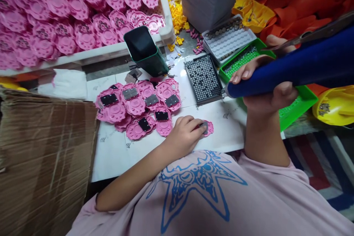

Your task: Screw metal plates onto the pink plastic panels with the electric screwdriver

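Note:
My left hand [184,131] rests on the white table, its fingers closed on a pink plastic piece [208,128] with a small grey part on top. My right hand [264,81] is wrapped round a thick blue tool [304,67], an electric screwdriver, held level with its tip over the black screw tray [204,78]. A cluster of pink pieces [138,105] with dark and grey inserts lies just left of my left hand.
A green cup [145,52] stands behind the cluster. A white crate of pink pieces [83,14] fills the back left. A green tray [295,107], a white tray with round cells [228,38], yellow bits [178,16] and cardboard [41,155] surround the work spot.

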Available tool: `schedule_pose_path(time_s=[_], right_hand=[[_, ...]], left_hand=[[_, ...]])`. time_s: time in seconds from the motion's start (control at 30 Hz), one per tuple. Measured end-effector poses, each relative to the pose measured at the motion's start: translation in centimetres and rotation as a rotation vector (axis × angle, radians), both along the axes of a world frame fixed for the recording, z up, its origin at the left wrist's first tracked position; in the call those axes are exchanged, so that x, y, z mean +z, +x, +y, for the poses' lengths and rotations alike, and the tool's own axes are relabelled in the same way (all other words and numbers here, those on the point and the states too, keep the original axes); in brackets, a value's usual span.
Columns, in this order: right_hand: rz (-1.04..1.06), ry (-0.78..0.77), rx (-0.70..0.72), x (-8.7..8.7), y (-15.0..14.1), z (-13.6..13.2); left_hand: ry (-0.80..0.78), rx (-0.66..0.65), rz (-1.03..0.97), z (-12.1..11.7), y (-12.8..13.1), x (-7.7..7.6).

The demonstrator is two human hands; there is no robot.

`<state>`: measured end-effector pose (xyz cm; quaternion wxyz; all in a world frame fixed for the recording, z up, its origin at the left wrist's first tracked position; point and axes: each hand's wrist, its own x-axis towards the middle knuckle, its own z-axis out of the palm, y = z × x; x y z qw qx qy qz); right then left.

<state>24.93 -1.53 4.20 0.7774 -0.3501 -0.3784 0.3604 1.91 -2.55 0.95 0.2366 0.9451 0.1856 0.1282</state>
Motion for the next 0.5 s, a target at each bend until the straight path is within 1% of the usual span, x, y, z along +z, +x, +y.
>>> schedule_pose_path(time_s=[0.1, 0.3, 0.43, 0.5], right_hand=[[-0.027, -0.015, -0.016, -0.01, -0.01, 0.01], [-0.047, -0.022, -0.012, -0.32, 0.22, -0.11], [-0.061, 0.023, 0.01, 0.18, 0.18, 0.02], [-0.063, 0.024, -0.002, 0.6, 0.09, 0.18]], left_hand=[[-0.061, 0.022, -0.041, -0.11, 0.14, -0.49], [-0.111, 0.025, -0.084, -0.08, 0.09, -0.82], [-0.134, 0.031, -0.079, 0.07, 0.18, -0.92], [-0.14, 0.031, -0.074, 0.1, 0.19, -1.03]])
